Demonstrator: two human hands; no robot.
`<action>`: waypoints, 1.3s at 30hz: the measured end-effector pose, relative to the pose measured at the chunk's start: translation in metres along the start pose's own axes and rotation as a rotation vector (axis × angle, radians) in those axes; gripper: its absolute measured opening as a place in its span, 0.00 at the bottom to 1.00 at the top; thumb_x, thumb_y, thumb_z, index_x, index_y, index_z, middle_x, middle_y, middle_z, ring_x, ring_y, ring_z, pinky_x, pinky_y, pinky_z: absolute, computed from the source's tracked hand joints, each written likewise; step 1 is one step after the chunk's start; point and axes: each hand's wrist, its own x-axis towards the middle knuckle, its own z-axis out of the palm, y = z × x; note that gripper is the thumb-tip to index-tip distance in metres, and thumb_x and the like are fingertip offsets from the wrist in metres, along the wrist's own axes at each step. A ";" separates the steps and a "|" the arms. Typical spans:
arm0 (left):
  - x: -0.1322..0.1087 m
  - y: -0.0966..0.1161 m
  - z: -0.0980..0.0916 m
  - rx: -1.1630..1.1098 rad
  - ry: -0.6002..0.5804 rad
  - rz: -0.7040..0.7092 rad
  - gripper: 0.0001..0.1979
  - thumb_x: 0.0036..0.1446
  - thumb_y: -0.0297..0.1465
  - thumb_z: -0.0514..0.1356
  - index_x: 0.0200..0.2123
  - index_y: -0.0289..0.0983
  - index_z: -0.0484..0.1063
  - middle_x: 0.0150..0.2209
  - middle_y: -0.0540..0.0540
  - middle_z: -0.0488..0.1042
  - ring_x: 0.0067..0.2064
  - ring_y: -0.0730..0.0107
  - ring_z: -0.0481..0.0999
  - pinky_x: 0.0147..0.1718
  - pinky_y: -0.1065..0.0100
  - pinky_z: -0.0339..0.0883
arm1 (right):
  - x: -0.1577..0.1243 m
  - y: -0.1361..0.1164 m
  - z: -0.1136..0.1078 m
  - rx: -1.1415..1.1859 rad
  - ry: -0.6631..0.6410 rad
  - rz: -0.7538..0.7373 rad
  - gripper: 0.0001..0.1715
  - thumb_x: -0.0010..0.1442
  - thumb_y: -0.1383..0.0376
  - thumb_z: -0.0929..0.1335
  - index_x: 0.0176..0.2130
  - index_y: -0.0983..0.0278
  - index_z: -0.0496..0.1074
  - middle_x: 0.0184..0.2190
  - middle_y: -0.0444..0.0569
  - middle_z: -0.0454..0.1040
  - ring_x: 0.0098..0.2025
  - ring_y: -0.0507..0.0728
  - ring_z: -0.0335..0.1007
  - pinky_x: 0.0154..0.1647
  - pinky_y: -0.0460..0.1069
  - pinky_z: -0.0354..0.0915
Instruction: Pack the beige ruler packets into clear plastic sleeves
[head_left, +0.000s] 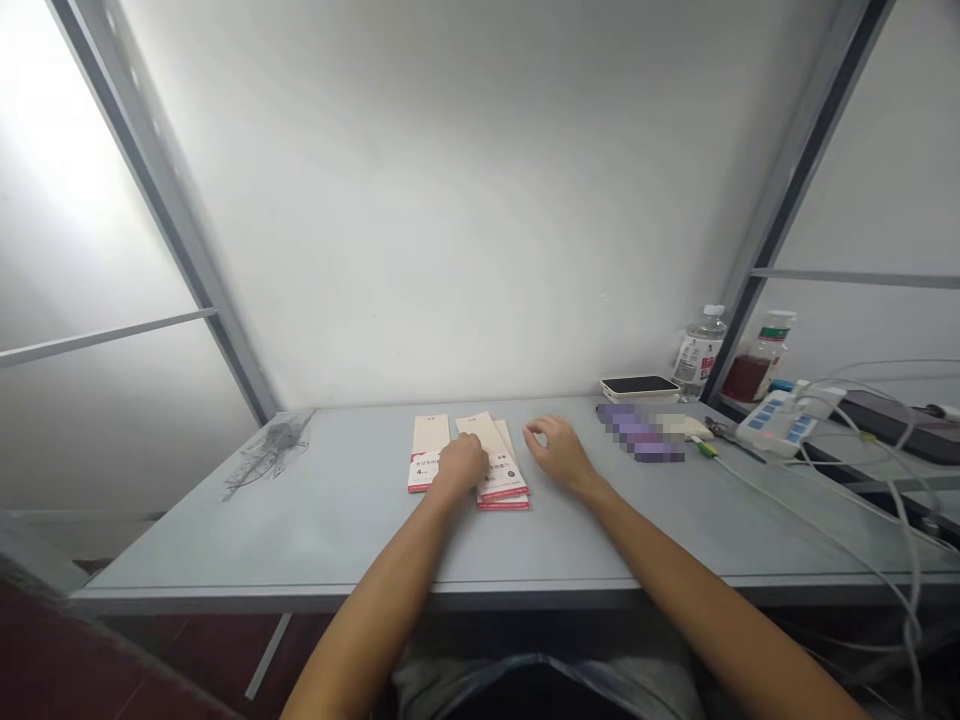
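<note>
Several flat beige packets with red-and-white lower ends lie on the grey table [315, 520]. One single packet [429, 447] lies to the left; a small overlapping stack [501, 470] lies to its right. My left hand [460, 466] rests with curled fingers on the near end of the stack, between the two. My right hand [556, 452] rests just right of the stack, fingers bent and slightly apart, holding nothing.
A crumpled clear wrapper [266, 452] lies at the table's left back corner. At the right back are a dark phone on a pad [639, 386], two bottles [699, 352], a white power strip [776, 418] and trailing cables [840, 540]. Slanted metal frame bars flank the table.
</note>
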 end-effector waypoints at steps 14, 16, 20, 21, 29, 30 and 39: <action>-0.009 0.005 -0.008 -0.407 0.159 0.468 0.10 0.54 0.34 0.48 0.23 0.37 0.59 0.24 0.51 0.64 0.25 0.76 0.62 0.24 0.73 0.56 | 0.001 -0.022 -0.015 0.936 -0.425 0.535 0.21 0.44 0.54 0.70 0.32 0.70 0.73 0.28 0.53 0.75 0.29 0.58 0.71 0.29 0.49 0.65; -0.009 0.006 -0.006 -0.393 0.192 0.417 0.08 0.54 0.35 0.49 0.27 0.38 0.62 0.26 0.51 0.66 0.26 0.75 0.64 0.24 0.72 0.57 | 0.000 -0.024 -0.015 0.917 -0.411 0.536 0.20 0.43 0.56 0.71 0.31 0.70 0.73 0.27 0.53 0.76 0.29 0.58 0.71 0.29 0.49 0.65; -0.007 0.011 0.002 -0.265 0.279 0.347 0.09 0.56 0.33 0.48 0.33 0.38 0.66 0.31 0.48 0.70 0.30 0.73 0.68 0.29 0.71 0.59 | 0.001 -0.026 -0.014 0.825 -0.334 0.571 0.17 0.42 0.57 0.71 0.27 0.69 0.72 0.24 0.51 0.75 0.27 0.57 0.71 0.25 0.47 0.64; -0.007 0.013 0.003 -0.215 0.285 0.349 0.10 0.57 0.32 0.47 0.32 0.38 0.67 0.32 0.47 0.70 0.31 0.72 0.69 0.29 0.71 0.59 | 0.001 -0.026 -0.013 0.814 -0.325 0.572 0.17 0.41 0.57 0.71 0.26 0.69 0.72 0.23 0.51 0.75 0.26 0.57 0.71 0.24 0.47 0.64; -0.013 0.023 0.001 -0.055 0.221 0.275 0.16 0.60 0.33 0.43 0.33 0.38 0.70 0.33 0.44 0.71 0.33 0.68 0.70 0.32 0.68 0.60 | 0.001 -0.026 -0.010 0.721 -0.244 0.588 0.14 0.42 0.59 0.70 0.23 0.69 0.72 0.24 0.52 0.75 0.27 0.58 0.71 0.23 0.47 0.63; -0.013 0.024 0.000 -0.044 0.209 0.268 0.17 0.59 0.33 0.43 0.32 0.38 0.70 0.33 0.44 0.71 0.33 0.68 0.70 0.32 0.68 0.60 | 0.001 -0.025 -0.009 0.712 -0.240 0.586 0.14 0.41 0.59 0.70 0.23 0.69 0.72 0.23 0.52 0.75 0.27 0.58 0.71 0.22 0.47 0.63; -0.014 0.021 -0.005 -0.017 0.154 0.269 0.18 0.59 0.36 0.44 0.29 0.37 0.71 0.31 0.44 0.72 0.31 0.68 0.71 0.29 0.69 0.59 | 0.001 -0.020 -0.009 0.696 -0.235 0.540 0.15 0.42 0.59 0.69 0.26 0.70 0.73 0.26 0.53 0.76 0.28 0.58 0.71 0.24 0.48 0.64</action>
